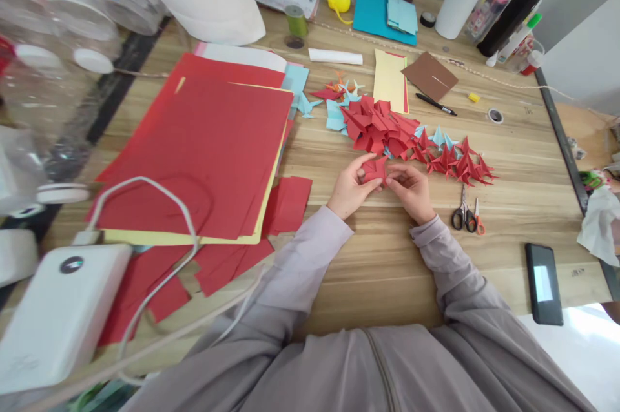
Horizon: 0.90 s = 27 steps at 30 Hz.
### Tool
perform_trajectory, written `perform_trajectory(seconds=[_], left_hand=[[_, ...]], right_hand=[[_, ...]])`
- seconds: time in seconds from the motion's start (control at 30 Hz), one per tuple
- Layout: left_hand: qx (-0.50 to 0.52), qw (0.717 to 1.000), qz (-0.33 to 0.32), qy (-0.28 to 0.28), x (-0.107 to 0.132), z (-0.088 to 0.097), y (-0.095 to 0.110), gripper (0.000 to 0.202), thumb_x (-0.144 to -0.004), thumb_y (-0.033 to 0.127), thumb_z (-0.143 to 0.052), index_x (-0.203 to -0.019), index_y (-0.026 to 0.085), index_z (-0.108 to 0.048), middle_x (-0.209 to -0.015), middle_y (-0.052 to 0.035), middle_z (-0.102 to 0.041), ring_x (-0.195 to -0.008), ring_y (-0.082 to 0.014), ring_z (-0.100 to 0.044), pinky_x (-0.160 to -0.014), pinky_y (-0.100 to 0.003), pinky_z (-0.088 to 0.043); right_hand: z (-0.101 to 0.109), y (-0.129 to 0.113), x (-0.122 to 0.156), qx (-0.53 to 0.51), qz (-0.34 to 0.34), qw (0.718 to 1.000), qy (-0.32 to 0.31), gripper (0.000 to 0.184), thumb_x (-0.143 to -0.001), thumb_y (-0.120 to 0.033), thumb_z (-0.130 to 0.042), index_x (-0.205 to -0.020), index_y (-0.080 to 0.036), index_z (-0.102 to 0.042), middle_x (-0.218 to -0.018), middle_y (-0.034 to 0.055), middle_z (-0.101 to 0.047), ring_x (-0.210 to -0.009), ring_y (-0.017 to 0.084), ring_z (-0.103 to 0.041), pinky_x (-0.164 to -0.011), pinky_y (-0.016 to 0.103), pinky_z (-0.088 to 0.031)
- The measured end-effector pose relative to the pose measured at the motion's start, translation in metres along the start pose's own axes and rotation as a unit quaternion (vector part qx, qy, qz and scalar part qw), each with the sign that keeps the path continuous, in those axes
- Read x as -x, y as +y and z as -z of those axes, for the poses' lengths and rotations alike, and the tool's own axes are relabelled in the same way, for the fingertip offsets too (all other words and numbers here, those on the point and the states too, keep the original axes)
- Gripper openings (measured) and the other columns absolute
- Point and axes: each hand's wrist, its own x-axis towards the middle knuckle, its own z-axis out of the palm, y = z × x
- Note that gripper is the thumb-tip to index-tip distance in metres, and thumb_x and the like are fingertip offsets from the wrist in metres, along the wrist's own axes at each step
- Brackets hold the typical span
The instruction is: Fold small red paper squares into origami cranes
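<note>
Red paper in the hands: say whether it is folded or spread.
Folded: the red paper shows creased, angled flaps, pinched between the left hand and right hand, unlike the flat red sheets beside them.

On the table (382, 263), the left hand (349, 189) and right hand (411, 194) meet near the middle, holding a folded paper piece (375, 170) between them. Just behind them lies a pile of folded pieces (382, 128), trailing off rightward. A stack of paper sheets (203, 154) lies to their left. Scissors (465, 215) lie just right of the hands, a phone (543, 283) nearer the front edge, a pen (434, 104) behind the pile.
</note>
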Motion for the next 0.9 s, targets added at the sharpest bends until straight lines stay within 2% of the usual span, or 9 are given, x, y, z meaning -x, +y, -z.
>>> perform_trajectory(seconds=[0.1,0.23,0.4,0.67,0.9], left_hand=[[0.002,1.000,-0.009,-0.008,0.001,0.001,0.001,0.067,-0.068,0.019,-0.070,-0.131,0.017,-0.047,-0.080,-0.0019,-0.068,-0.058,-0.0114,-0.061,-0.065,-0.028,-0.053],[-0.006,1.000,-0.007,-0.024,0.000,0.002,-0.002,0.067,-0.072,0.021,-0.068,-0.134,0.018,-0.045,-0.075,-0.0009,-0.067,-0.059,-0.0124,-0.062,-0.065,-0.029,-0.054],[-0.009,0.999,0.000,-0.034,-0.001,0.003,-0.003,0.059,-0.073,0.021,-0.067,-0.129,0.018,-0.050,-0.072,-0.0004,-0.066,-0.058,-0.0130,-0.062,-0.063,-0.028,-0.053],[0.030,0.998,0.031,-0.054,-0.001,0.006,0.006,0.061,-0.069,0.019,-0.069,-0.126,0.010,-0.048,-0.066,-0.0003,-0.066,-0.049,-0.0100,-0.057,-0.054,-0.025,-0.047],[0.080,0.993,0.071,-0.047,0.000,0.009,0.012,0.059,-0.067,0.018,-0.070,-0.121,0.010,-0.049,-0.064,-0.0002,-0.066,-0.046,-0.0105,-0.056,-0.051,-0.025,-0.046]], right_hand=[[0.000,-0.002,0.000,0.006,0.002,1.000,-0.009,0.032,-0.068,-0.039,-0.074,-0.092,-0.021,-0.063,-0.073,0.0003,-0.069,-0.066,0.015,-0.064,-0.067,0.031,-0.051],[0.000,0.000,0.000,0.008,0.004,1.000,-0.006,0.032,-0.068,-0.038,-0.075,-0.092,-0.021,-0.064,-0.071,-0.0002,-0.069,-0.065,0.014,-0.063,-0.066,0.031,-0.051],[0.000,0.003,-0.001,0.000,0.004,1.000,0.013,0.031,-0.067,-0.038,-0.075,-0.091,-0.021,-0.065,-0.074,0.0003,-0.069,-0.066,0.014,-0.063,-0.066,0.030,-0.052],[0.000,0.000,-0.001,-0.027,-0.012,1.000,-0.009,0.033,-0.064,-0.037,-0.078,-0.089,-0.021,-0.065,-0.072,-0.0005,-0.068,-0.062,0.013,-0.062,-0.066,0.030,-0.052],[-0.004,-0.002,0.000,-0.025,0.014,1.000,-0.011,0.028,-0.066,-0.037,-0.078,-0.086,-0.021,-0.066,-0.075,0.0010,-0.069,-0.066,0.014,-0.064,-0.069,0.032,-0.054]])
